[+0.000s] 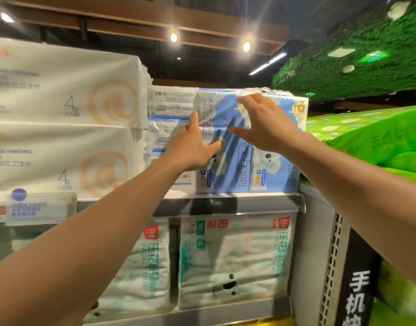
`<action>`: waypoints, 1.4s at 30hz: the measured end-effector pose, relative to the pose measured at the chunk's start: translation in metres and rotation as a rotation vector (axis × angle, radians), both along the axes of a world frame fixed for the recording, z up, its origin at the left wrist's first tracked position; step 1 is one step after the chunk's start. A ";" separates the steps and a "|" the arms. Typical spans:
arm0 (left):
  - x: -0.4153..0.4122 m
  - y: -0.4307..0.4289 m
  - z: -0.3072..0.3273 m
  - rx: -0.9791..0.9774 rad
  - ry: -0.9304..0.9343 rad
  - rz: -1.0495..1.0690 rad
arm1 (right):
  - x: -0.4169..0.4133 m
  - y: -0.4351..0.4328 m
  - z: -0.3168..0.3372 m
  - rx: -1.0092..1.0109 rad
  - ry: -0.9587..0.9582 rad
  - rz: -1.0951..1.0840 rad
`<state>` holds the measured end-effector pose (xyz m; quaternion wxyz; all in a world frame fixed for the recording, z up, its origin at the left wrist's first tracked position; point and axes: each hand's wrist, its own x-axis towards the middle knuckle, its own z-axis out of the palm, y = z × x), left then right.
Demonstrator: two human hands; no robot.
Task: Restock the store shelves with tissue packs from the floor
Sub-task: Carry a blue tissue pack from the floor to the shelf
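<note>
While left hand [190, 149] presses flat, fingers straight, on blue tissue pack [228, 175], right hand [265, 128] spreads open at its 1 o'clock; push evenly, square to shelf lip [249, 203].

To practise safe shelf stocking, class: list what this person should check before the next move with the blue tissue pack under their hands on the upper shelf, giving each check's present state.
1. Blue tissue pack upright on upper shelf: ok.
2. Its base behind the shelf's front edge: ok.
3. Left hand flat against its front: ok.
4. Right hand open at its top, contact: cannot tell.
5. Pushed fully back, level with neighbouring blue pack: cannot tell.
</note>
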<state>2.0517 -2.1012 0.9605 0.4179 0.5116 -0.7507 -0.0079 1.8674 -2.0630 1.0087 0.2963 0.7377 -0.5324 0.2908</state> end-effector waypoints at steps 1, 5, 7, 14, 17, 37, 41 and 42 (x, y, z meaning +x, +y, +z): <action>0.002 0.009 -0.007 -0.010 -0.026 0.002 | -0.004 0.007 -0.009 0.006 -0.030 0.004; -0.001 0.051 -0.040 -0.029 -0.075 -0.036 | -0.021 0.038 -0.048 0.078 -0.123 0.005; -0.009 0.072 -0.053 -0.029 -0.148 -0.113 | -0.035 0.056 -0.067 0.117 -0.142 -0.011; -0.092 0.160 -0.083 -0.033 -0.301 -0.293 | -0.119 0.169 -0.130 0.306 -0.213 -0.119; -0.157 0.216 -0.106 -0.018 -0.346 -0.400 | -0.176 0.248 -0.166 0.394 -0.251 -0.235; -0.687 0.571 -0.283 0.122 -0.680 -1.338 | -0.587 0.767 -0.343 0.627 -0.697 -1.200; -0.803 0.623 -0.301 0.089 -0.742 -1.502 | -0.654 0.844 -0.364 0.608 -0.850 -1.382; -0.831 0.637 -0.303 0.079 -0.767 -1.536 | -0.668 0.862 -0.367 0.605 -0.890 -1.414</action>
